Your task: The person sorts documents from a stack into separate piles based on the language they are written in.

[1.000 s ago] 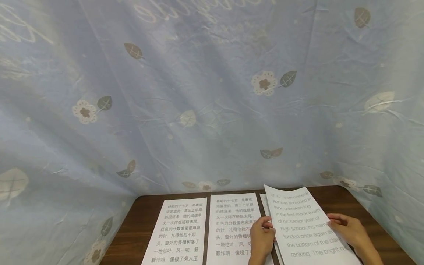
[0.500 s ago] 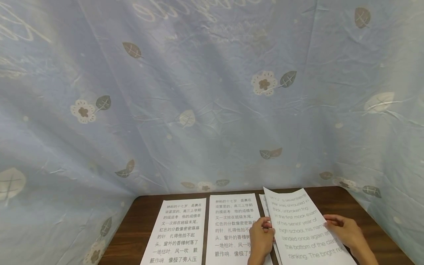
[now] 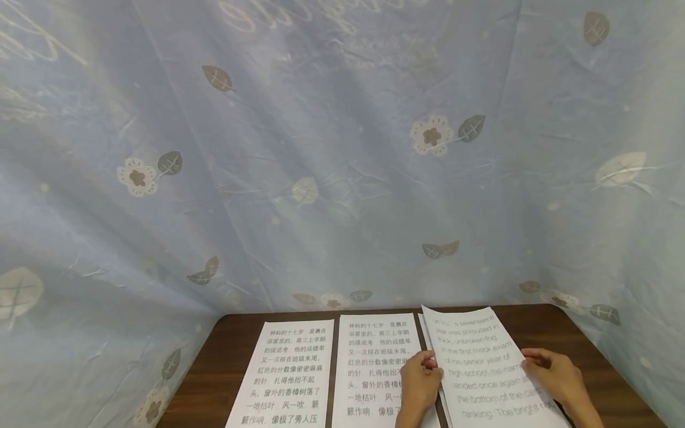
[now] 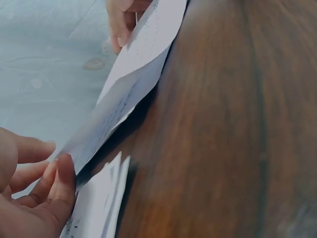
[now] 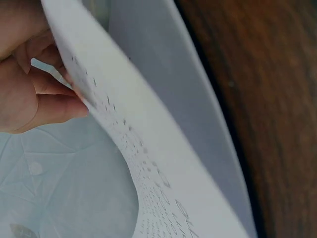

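Note:
A sheet of paper (image 3: 476, 362) printed with large English text is held up, tilted and bowed, over the right part of the table. My left hand (image 3: 421, 380) pinches its left edge between thumb and fingers; the left wrist view shows that hand (image 4: 37, 191) at the sheet's edge (image 4: 136, 59). At the opposite edge, my right hand (image 3: 556, 374) pinches the paper, and the right wrist view shows its fingertips (image 5: 69, 106) against the curved sheet (image 5: 148, 134). Behind that sheet a grey paper layer (image 5: 163, 64) shows. Below the left hand lie more papers (image 4: 96, 208), mostly hidden in the head view.
Two sheets with large Chinese text, a left one (image 3: 283, 374) and a middle one (image 3: 374, 356), lie side by side on the dark wooden table (image 3: 209, 356). A pale blue curtain (image 3: 342, 154) with leaf and flower prints hangs behind the table and round its sides.
The held sheet's top edge has come down slightly and shifted a little left. My right hand has moved a little left with it; both hands keep their pinch.

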`<control>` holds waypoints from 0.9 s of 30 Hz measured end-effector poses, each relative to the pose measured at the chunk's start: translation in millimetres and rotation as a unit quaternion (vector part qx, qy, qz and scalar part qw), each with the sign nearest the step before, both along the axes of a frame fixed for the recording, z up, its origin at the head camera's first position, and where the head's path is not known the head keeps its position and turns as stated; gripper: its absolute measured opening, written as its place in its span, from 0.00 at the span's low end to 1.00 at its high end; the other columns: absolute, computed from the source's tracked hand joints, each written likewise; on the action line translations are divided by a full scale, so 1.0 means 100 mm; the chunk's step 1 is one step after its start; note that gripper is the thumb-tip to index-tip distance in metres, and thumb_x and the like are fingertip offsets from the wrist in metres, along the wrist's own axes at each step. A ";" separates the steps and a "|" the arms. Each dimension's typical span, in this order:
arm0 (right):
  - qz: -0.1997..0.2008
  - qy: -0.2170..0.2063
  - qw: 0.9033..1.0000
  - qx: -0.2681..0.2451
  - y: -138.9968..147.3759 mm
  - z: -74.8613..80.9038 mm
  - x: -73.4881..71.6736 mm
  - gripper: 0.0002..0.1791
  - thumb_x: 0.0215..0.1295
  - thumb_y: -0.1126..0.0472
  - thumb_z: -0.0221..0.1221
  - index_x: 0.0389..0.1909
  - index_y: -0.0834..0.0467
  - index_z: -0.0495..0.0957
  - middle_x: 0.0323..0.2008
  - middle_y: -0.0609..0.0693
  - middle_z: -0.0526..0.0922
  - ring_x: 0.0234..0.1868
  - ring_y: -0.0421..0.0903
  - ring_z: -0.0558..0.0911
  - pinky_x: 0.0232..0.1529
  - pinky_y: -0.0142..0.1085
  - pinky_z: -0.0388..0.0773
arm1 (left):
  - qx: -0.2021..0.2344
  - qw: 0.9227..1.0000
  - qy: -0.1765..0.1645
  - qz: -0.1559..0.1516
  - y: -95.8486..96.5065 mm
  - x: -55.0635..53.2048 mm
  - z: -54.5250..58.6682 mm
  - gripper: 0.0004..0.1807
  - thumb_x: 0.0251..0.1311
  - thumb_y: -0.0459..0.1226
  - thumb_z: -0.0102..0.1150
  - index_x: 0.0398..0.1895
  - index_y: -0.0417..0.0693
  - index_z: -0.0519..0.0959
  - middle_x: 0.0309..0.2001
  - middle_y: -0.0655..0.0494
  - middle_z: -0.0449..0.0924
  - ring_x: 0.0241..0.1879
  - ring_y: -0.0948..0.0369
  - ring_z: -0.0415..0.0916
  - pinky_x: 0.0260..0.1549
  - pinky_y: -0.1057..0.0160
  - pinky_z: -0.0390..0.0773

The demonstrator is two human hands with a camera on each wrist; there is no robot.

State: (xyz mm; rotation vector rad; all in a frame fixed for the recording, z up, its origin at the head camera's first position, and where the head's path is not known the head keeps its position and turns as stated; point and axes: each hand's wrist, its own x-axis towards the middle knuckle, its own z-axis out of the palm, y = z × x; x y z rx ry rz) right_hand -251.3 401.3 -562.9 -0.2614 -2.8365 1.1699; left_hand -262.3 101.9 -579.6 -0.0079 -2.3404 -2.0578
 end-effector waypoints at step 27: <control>0.009 0.011 0.998 -0.056 -0.53 0.07 -0.02 0.25 0.73 0.57 0.65 0.62 0.71 0.81 0.44 0.56 0.91 0.32 0.40 0.87 0.31 0.31 0.84 | -0.085 0.996 0.022 -0.020 -0.56 -0.04 0.12 0.21 0.58 0.36 0.74 0.56 0.41 0.87 0.36 0.63 0.83 0.31 0.70 0.79 0.29 0.71 0.79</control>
